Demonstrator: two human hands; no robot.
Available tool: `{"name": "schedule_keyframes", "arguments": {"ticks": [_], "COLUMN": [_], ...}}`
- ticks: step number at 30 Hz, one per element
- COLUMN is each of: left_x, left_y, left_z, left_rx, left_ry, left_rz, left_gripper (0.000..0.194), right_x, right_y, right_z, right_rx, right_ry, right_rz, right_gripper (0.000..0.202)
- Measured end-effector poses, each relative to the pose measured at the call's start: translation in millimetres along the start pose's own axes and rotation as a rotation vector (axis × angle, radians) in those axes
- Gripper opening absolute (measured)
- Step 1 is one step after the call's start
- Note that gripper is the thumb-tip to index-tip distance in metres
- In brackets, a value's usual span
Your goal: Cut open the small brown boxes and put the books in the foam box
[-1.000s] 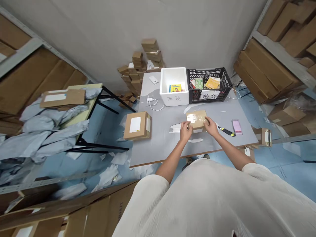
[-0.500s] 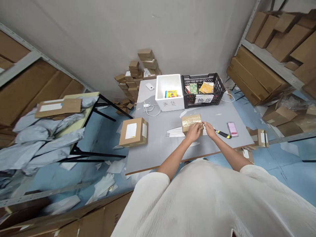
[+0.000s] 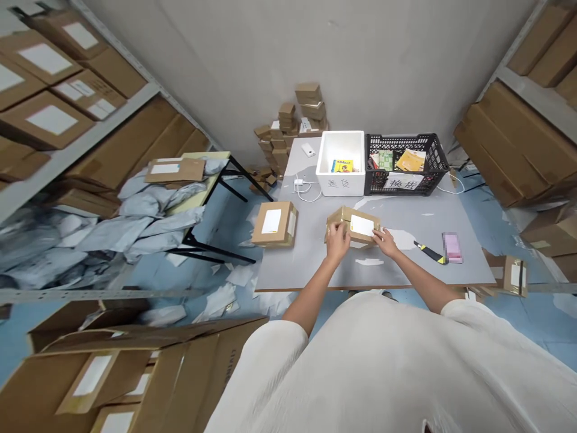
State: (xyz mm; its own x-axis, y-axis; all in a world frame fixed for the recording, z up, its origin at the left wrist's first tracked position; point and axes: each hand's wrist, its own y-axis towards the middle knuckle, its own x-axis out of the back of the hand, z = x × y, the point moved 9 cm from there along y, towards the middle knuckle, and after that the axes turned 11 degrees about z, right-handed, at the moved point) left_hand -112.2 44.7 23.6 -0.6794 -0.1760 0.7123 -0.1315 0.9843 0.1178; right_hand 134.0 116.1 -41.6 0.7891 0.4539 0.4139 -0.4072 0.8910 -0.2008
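A small cardboard box with a white label on top is in front of me over the grey table, tilted a little. At its left end my left hand grips the box with bent fingers. My right hand pinches its right end. To the right of my right hand a black and yellow utility knife lies on the table, beside a pink phone-like object. A taped, labelled carton sits near the table's left edge.
Behind the box stand a white foam bin and a black crate, both holding colourful packets. A charger with cable and a white device lie at the back left. Grey parcels cover a side table on the left.
The view has swung left. The knife has left my right hand and lies on the table. The small box has been turned so its white label shows, with both hands at its ends.
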Motion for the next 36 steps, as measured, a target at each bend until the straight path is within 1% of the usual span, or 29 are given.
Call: {"name": "schedule_keyframes", "arguments": {"ticks": [3, 4, 6, 8, 10, 13, 18, 20, 22, 24, 26, 28, 30, 33, 36], "left_x": [14.1, 16.7, 18.3, 14.6, 6.0, -14.6, -54.3, -66.0, -72.4, -72.3, -69.8, -71.8, -79.7, -93.1, -101.5], "left_y": [-13, -16, -21, -24, -23, -18, -9, -8, -9, -11, -12, -11, -9, -7, -9], "left_z": [39, 51, 72, 84, 87, 77, 52, 42, 34, 27, 16, -1, -18, -34, -37], "left_rx": [0.092, 0.130, 0.206, 0.251, 0.254, 0.230, 0.191, 0.166, 0.159, 0.176, 0.161, 0.085, -0.015, -0.097, -0.107], "left_ry": [-0.066, -0.089, -0.140, -0.199, -0.251, -0.310, -0.376, -0.366, -0.300, -0.169, -0.033, 0.045, 0.058, 0.072, 0.144], "left_rz": [-0.059, -0.075, -0.095, -0.097, -0.084, -0.048, 0.029, 0.072, 0.106, 0.110, 0.104, 0.127, 0.182, 0.243, 0.258], "left_gripper": [0.037, 0.036, 0.036, 0.036, 0.035, 0.033, 0.031, 0.032, 0.034, 0.037, 0.041, 0.041, 0.038, 0.035, 0.036], "right_x": [-23, -31, -40, -41, -35, -14, 34, 46, 54, 58, 62, 67, 72, 90, 114], "right_y": [6, 9, 13, 14, 11, 0, -19, -24, -27, -30, -34, -38, -43, -50, -57], "right_z": [-4, 0, 7, 12, 10, 1, -19, -28, -37, -44, -52, -59, -65, -76, -93], "right_rx": [-0.044, -0.040, -0.031, -0.036, -0.052, -0.078, -0.097, -0.107, -0.098, -0.078, -0.066, -0.060, -0.050, -0.065, -0.140], "right_ry": [0.077, 0.107, 0.133, 0.113, 0.083, 0.065, 0.066, 0.067, 0.062, 0.050, 0.034, 0.016, -0.009, -0.059, -0.143], "right_rz": [0.078, 0.107, 0.117, 0.092, 0.072, 0.034, -0.076, -0.080, -0.060, -0.047, -0.050, -0.056, -0.063, -0.100, -0.129], "right_gripper": [0.049, 0.049, 0.050, 0.051, 0.050, 0.050, 0.045, 0.045, 0.045, 0.046, 0.047, 0.045, 0.042, 0.037, 0.038]}}
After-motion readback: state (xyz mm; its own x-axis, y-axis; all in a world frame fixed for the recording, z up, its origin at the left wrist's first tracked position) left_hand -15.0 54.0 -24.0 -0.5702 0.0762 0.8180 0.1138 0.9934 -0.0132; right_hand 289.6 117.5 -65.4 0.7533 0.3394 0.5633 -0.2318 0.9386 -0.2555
